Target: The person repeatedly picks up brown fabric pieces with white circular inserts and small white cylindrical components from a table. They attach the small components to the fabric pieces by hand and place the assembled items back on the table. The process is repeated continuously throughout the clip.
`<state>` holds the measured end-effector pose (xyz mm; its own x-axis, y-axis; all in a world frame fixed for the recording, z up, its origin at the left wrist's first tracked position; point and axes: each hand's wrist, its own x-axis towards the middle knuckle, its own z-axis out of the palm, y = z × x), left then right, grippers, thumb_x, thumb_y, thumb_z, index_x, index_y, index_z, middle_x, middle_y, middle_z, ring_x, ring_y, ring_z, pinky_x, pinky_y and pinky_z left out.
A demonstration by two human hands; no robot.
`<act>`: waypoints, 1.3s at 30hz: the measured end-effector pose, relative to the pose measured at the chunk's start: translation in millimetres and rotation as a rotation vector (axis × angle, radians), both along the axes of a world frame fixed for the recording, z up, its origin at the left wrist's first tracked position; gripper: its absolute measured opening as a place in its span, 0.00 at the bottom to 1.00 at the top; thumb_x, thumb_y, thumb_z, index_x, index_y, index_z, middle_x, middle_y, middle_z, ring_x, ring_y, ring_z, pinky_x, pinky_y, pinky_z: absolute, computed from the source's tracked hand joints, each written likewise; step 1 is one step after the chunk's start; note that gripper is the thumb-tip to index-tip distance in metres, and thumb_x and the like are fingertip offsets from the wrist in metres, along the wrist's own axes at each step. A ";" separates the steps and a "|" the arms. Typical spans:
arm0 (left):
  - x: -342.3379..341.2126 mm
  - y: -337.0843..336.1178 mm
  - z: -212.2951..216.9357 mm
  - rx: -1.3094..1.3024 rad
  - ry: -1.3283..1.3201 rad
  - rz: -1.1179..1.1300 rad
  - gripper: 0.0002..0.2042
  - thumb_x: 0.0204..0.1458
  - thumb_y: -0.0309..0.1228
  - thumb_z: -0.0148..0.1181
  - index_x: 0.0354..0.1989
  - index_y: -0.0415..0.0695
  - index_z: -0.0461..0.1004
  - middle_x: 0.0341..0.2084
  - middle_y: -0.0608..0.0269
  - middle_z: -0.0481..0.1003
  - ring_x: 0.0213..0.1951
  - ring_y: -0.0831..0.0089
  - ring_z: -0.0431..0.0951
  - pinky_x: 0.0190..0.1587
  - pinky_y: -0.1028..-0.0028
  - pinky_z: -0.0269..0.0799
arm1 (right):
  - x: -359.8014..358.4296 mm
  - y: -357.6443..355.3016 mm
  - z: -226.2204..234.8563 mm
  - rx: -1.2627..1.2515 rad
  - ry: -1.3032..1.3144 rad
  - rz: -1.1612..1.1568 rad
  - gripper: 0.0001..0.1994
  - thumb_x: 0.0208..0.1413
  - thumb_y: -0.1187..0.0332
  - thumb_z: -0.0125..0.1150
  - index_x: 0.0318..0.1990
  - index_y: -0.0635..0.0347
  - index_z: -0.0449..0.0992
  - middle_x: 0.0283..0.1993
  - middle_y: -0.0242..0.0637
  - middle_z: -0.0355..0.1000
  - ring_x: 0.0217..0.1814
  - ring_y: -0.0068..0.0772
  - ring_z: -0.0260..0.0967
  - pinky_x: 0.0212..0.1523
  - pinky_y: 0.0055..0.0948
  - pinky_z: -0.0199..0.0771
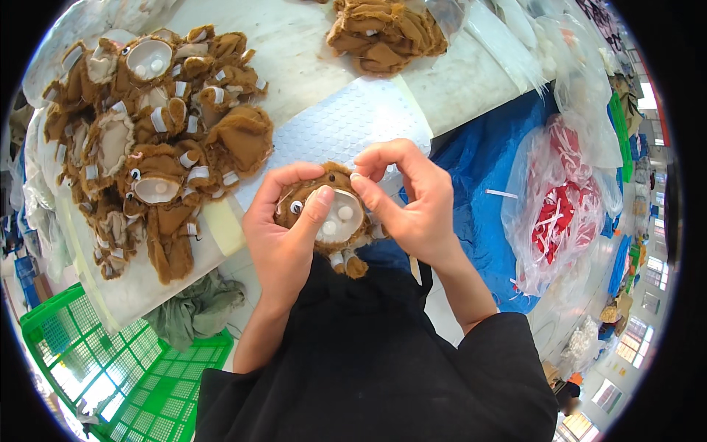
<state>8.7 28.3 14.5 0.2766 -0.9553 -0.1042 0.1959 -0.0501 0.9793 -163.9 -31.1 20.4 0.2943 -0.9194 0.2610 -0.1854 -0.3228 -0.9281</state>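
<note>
Both my hands hold one brown plush toy skin (340, 221) with a white plastic muzzle and small round eyes, just above my black-clothed lap. My left hand (283, 228) grips its left side, thumb pressed on the face beside an eye. My right hand (409, 199) pinches the top edge of the toy with thumb and forefinger. The toy's lower limbs hang down between my wrists.
A pile of similar brown toy skins (155, 132) lies on the white table (309, 51) at the left, and another heap (387, 33) at the back. A green plastic crate (110, 368) stands lower left. Blue sheet (486, 169) and clear bags of red-white scraps (563, 206) lie to the right.
</note>
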 end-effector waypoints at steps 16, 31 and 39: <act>-6.2 -0.6 -1.2 -0.074 -0.139 0.044 0.13 0.60 0.22 0.71 0.51 0.38 0.78 0.42 0.63 0.83 0.43 0.80 0.81 0.48 0.78 0.77 | 7.0 0.4 3.1 -0.291 0.099 -0.022 0.10 0.54 0.80 0.73 0.43 0.60 0.84 0.41 0.36 0.81 0.43 0.41 0.76 0.43 0.36 0.78; -5.6 -3.4 -5.6 -0.064 -0.061 0.055 0.10 0.64 0.23 0.67 0.51 0.38 0.77 0.40 0.66 0.80 0.41 0.84 0.77 0.45 0.81 0.72 | 9.2 -2.6 -1.9 -0.338 0.241 0.041 0.11 0.52 0.79 0.72 0.42 0.60 0.82 0.40 0.38 0.77 0.43 0.45 0.73 0.43 0.42 0.77; 20.4 -5.8 40.6 -0.066 0.057 0.051 0.11 0.63 0.22 0.67 0.51 0.40 0.77 0.44 0.64 0.81 0.42 0.84 0.77 0.47 0.83 0.71 | -4.3 2.0 11.8 -0.083 -0.096 0.059 0.12 0.57 0.77 0.72 0.48 0.64 0.82 0.45 0.40 0.80 0.44 0.34 0.78 0.49 0.30 0.79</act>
